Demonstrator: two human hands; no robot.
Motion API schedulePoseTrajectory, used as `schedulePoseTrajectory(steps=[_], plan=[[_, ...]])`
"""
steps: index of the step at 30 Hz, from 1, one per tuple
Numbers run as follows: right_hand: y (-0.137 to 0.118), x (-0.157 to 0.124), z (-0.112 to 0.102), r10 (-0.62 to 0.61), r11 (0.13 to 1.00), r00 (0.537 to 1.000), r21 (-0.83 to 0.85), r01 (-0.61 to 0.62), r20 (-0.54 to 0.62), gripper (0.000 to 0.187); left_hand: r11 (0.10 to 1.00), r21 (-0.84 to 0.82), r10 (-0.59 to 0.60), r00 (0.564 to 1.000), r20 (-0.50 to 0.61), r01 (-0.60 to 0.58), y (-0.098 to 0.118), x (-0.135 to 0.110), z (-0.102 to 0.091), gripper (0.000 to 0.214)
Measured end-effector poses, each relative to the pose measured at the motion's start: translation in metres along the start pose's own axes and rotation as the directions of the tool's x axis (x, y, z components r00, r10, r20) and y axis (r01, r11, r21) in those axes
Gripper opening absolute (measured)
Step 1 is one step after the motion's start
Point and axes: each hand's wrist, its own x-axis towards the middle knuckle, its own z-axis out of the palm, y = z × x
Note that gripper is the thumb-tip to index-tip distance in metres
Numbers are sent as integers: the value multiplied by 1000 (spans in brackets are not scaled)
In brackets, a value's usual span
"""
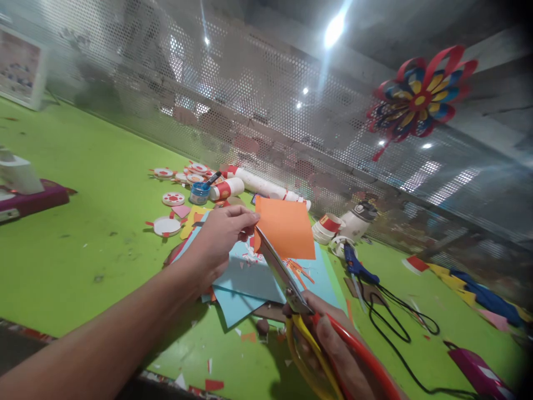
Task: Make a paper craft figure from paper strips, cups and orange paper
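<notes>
Orange paper (288, 229) above green table (100, 222); perforated screen (250, 94)

The sheet (287, 229) is plain orange. Below it, the scissors (287, 280) are silver with yellow and red handles, and the paper (245, 280) is light blue. Left of it, the jar (200, 194) is blue and one disc (173, 198) white with red dots; right of it, the cups (328, 224) are white and red, the glue gun (360, 268) dark blue. Around it, the table (108, 178) is lime green.
</notes>
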Motion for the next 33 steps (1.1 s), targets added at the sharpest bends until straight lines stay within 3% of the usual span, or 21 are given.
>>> schedulePoseTrajectory(steps=[19,22,28,33], plan=[[6,3,-6,-37,998,999,-53,39,31,53,999,3,-45,999,-2,45,0,0,0,8],[7,3,-3,-57,994,998,-93,58,10,53,999,12,-45,999,-5,45,-1,0,0,9],[1,3,-1,-216,957,972,-220,191,-92,44,999,1,-49,999,3,49,-2,0,-1,9],[1,7,-5,-207,933,978,-304,193,-16,45,996,-44,-78,997,20,79,-1,0,-1,10]])
